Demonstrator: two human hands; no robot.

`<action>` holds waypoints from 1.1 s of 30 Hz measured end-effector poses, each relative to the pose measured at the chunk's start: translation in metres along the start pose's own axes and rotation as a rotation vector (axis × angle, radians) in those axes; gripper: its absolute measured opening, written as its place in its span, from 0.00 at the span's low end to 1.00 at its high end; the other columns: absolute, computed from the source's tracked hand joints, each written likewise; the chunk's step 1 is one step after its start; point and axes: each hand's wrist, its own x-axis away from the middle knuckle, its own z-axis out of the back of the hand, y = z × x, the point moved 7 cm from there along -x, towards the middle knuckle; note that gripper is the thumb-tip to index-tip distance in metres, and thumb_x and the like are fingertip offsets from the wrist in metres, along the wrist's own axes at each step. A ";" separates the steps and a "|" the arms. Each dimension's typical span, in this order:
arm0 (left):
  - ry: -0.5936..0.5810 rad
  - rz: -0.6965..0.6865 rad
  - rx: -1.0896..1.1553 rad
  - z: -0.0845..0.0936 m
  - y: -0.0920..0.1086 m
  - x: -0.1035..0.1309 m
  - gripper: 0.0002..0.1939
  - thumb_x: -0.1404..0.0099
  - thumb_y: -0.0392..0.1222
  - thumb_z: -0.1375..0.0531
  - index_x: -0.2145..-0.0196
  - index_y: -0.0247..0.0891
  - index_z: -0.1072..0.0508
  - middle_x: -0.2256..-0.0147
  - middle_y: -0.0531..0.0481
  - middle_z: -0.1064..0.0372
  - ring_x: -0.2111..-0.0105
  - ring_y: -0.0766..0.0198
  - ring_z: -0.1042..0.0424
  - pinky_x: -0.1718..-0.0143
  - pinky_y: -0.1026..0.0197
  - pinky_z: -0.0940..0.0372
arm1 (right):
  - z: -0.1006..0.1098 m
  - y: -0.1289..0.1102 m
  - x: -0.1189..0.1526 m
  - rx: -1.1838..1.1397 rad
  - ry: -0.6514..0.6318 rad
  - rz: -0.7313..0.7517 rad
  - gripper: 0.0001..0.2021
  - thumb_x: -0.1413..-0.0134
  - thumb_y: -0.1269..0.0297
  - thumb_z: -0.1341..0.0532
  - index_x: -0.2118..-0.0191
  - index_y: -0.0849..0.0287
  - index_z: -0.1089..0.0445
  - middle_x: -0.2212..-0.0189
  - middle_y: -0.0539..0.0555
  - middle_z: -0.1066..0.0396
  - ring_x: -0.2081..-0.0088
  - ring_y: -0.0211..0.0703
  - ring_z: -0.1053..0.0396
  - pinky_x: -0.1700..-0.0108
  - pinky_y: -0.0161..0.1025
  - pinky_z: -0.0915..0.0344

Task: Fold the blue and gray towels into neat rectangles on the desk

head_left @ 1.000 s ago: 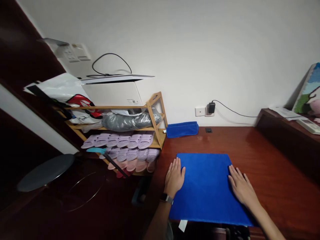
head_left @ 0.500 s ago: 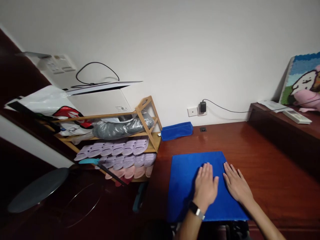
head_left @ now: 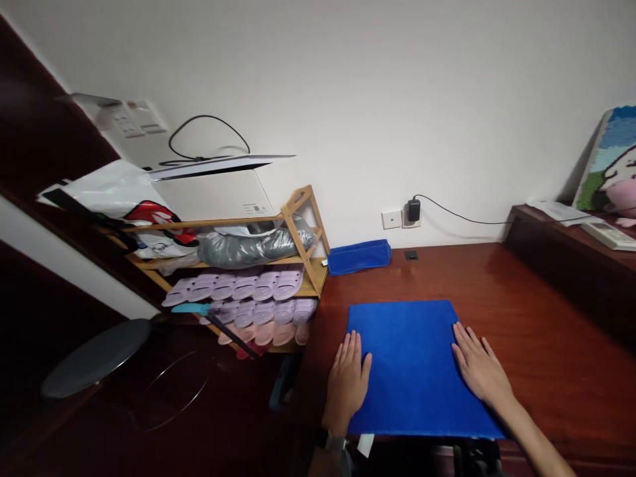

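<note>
A blue cloth (head_left: pixel 410 364) lies spread flat on the reddish-brown wooden table (head_left: pixel 556 358), its near edge at the table's front with a white tag (head_left: pixel 366 444) hanging below. My left hand (head_left: pixel 348 374) rests flat at the cloth's left edge, fingers stretched forward. At the right edge, my right hand (head_left: pixel 480 364) lies flat, fingers extended, partly on the cloth and partly on the wood. Neither hand grips anything. Farther back, near the wall, sits a folded blue cloth (head_left: pixel 360 257).
Left of the table stands a wooden rack (head_left: pixel 304 248) with several lilac and pink slippers (head_left: pixel 243 285) and a white box (head_left: pixel 218 197). A black plug (head_left: pixel 413 211) sits in the wall socket, its cord running right toward a raised ledge (head_left: pixel 571 248). A round stool (head_left: pixel 97 358) is at far left.
My left hand has slid left from the middle of the cloth to its left edge. My right hand stays at the right edge. The view has shifted slightly left.
</note>
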 end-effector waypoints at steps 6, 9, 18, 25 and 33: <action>0.032 0.018 0.001 -0.001 -0.001 0.003 0.33 0.20 0.52 0.55 0.24 0.37 0.54 0.28 0.39 0.47 0.28 0.51 0.47 0.31 0.43 0.41 | 0.001 0.001 0.006 -0.010 0.030 0.014 0.35 0.30 0.51 0.64 0.25 0.62 0.48 0.27 0.55 0.47 0.25 0.51 0.53 0.26 0.57 0.56; 0.032 0.022 0.012 -0.003 0.000 0.002 0.33 0.20 0.52 0.55 0.25 0.36 0.53 0.28 0.39 0.47 0.28 0.52 0.47 0.30 0.44 0.42 | 0.000 0.003 0.021 -0.021 0.038 0.015 0.36 0.30 0.48 0.65 0.25 0.58 0.48 0.27 0.53 0.47 0.25 0.51 0.54 0.26 0.57 0.56; 0.055 0.060 0.013 0.006 0.022 -0.010 0.33 0.20 0.51 0.57 0.25 0.32 0.53 0.29 0.35 0.46 0.28 0.49 0.47 0.30 0.40 0.44 | 0.004 -0.005 0.039 -0.039 -0.020 0.000 0.37 0.29 0.48 0.65 0.24 0.61 0.50 0.26 0.52 0.50 0.25 0.48 0.56 0.25 0.54 0.57; -0.063 -0.286 0.260 -0.008 0.211 -0.022 0.33 0.21 0.53 0.57 0.25 0.34 0.50 0.27 0.44 0.53 0.26 0.55 0.54 0.27 0.47 0.49 | -0.002 0.000 0.040 0.015 -0.029 0.085 0.33 0.31 0.54 0.57 0.25 0.58 0.46 0.25 0.52 0.52 0.25 0.52 0.56 0.26 0.58 0.54; -0.045 -0.162 0.146 -0.014 0.131 0.000 0.32 0.20 0.54 0.55 0.26 0.35 0.46 0.28 0.42 0.48 0.28 0.53 0.48 0.28 0.43 0.45 | 0.001 0.001 0.040 -0.027 0.032 0.035 0.34 0.28 0.52 0.62 0.25 0.62 0.50 0.27 0.54 0.49 0.25 0.50 0.54 0.26 0.57 0.53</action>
